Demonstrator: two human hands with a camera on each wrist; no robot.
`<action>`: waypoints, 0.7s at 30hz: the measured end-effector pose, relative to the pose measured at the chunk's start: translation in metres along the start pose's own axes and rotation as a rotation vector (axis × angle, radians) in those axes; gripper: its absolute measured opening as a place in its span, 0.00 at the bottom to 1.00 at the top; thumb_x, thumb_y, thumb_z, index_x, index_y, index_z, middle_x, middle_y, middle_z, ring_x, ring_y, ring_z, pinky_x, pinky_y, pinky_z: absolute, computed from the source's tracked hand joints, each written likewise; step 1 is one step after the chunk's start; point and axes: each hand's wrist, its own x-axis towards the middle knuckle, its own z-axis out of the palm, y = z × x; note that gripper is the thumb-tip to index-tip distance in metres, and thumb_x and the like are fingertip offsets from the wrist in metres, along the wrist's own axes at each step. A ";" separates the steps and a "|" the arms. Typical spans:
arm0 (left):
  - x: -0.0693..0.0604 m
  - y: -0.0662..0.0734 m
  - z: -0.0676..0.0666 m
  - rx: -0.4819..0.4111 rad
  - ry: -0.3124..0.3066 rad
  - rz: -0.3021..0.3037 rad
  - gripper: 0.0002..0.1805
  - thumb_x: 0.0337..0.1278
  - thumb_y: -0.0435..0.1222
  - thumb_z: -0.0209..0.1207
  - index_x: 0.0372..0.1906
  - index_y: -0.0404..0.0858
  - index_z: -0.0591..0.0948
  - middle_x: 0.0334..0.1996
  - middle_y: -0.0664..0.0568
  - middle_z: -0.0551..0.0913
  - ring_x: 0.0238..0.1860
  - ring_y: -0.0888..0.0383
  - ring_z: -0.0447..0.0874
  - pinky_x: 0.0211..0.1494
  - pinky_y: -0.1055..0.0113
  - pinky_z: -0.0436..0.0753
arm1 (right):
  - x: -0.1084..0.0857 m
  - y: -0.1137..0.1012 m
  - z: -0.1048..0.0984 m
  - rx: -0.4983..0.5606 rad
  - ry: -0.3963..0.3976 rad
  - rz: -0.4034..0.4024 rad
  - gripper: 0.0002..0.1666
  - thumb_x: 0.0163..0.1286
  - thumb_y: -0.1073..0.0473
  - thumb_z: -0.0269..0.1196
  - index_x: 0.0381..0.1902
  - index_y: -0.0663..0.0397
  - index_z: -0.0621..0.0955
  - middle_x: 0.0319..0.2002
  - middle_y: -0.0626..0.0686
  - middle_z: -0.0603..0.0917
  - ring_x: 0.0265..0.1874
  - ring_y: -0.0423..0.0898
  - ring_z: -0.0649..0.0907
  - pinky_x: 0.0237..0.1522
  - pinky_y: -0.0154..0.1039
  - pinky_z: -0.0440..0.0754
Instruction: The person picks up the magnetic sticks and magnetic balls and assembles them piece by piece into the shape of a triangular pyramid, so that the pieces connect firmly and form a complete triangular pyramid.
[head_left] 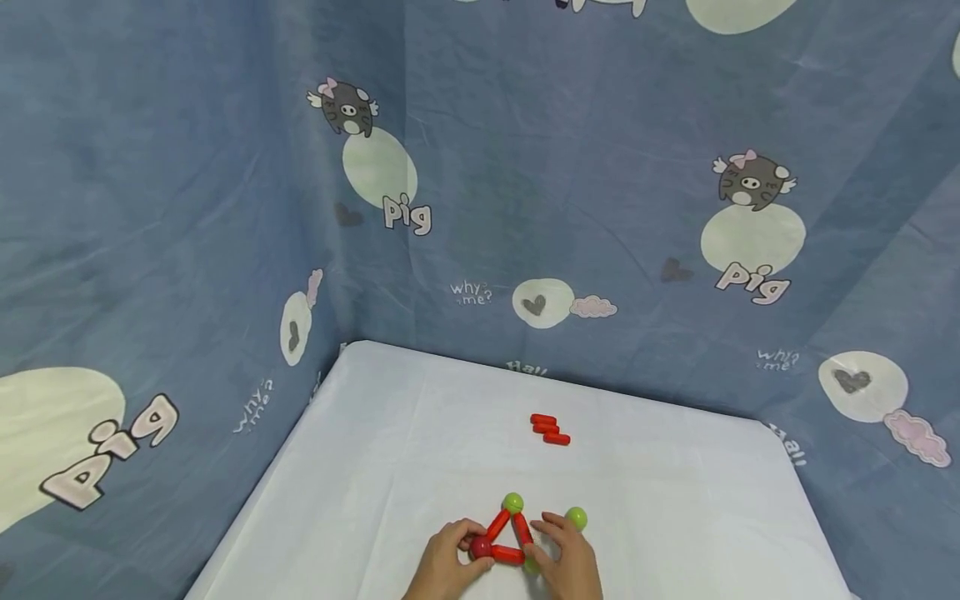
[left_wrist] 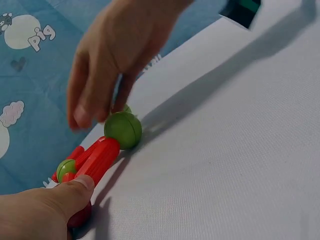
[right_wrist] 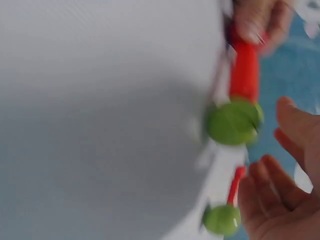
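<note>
A triangle of three red rods [head_left: 507,555] with a ball at each corner lies on the white table. The red ball [head_left: 481,547] forms its left corner, and my left hand [head_left: 446,562] holds it between thumb and fingers. A green ball [head_left: 513,502] is at the far corner. Another green ball [head_left: 532,566], at the near right corner, is partly hidden by my right hand [head_left: 572,562]. In the right wrist view that hand's fingers are spread and stand apart from the corner green ball [right_wrist: 232,122], with nothing between them.
A loose green ball [head_left: 576,517] sits just beyond my right hand's fingers. Farther back, three loose red rods [head_left: 546,429] lie close together on the white table [head_left: 675,483]. Blue printed cloth [head_left: 480,167] hangs behind and left of the table.
</note>
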 end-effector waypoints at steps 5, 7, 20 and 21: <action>-0.001 0.001 0.000 0.002 -0.005 -0.016 0.20 0.48 0.45 0.77 0.46 0.48 0.84 0.34 0.62 0.79 0.35 0.70 0.71 0.39 0.73 0.72 | 0.011 0.026 -0.032 0.209 0.219 0.116 0.24 0.62 0.61 0.75 0.57 0.54 0.85 0.53 0.59 0.87 0.49 0.54 0.87 0.49 0.38 0.87; -0.001 0.001 0.000 0.000 -0.011 -0.020 0.20 0.48 0.46 0.77 0.46 0.49 0.84 0.34 0.62 0.79 0.35 0.70 0.71 0.39 0.73 0.72 | 0.016 0.043 -0.044 0.259 0.266 0.159 0.25 0.64 0.60 0.73 0.60 0.57 0.83 0.56 0.62 0.86 0.52 0.56 0.87 0.48 0.32 0.86; -0.001 0.001 -0.001 0.006 -0.038 -0.059 0.19 0.50 0.46 0.76 0.47 0.50 0.83 0.36 0.63 0.79 0.37 0.70 0.71 0.40 0.73 0.73 | 0.045 0.102 -0.066 0.182 0.097 0.211 0.27 0.70 0.55 0.68 0.62 0.63 0.80 0.59 0.66 0.83 0.57 0.60 0.84 0.53 0.45 0.85; -0.002 0.001 0.000 0.001 -0.039 -0.060 0.19 0.50 0.46 0.76 0.47 0.50 0.83 0.36 0.63 0.79 0.37 0.70 0.71 0.40 0.73 0.73 | 0.048 0.103 -0.065 0.183 0.096 0.205 0.27 0.70 0.55 0.68 0.62 0.63 0.80 0.59 0.65 0.84 0.57 0.60 0.84 0.53 0.44 0.85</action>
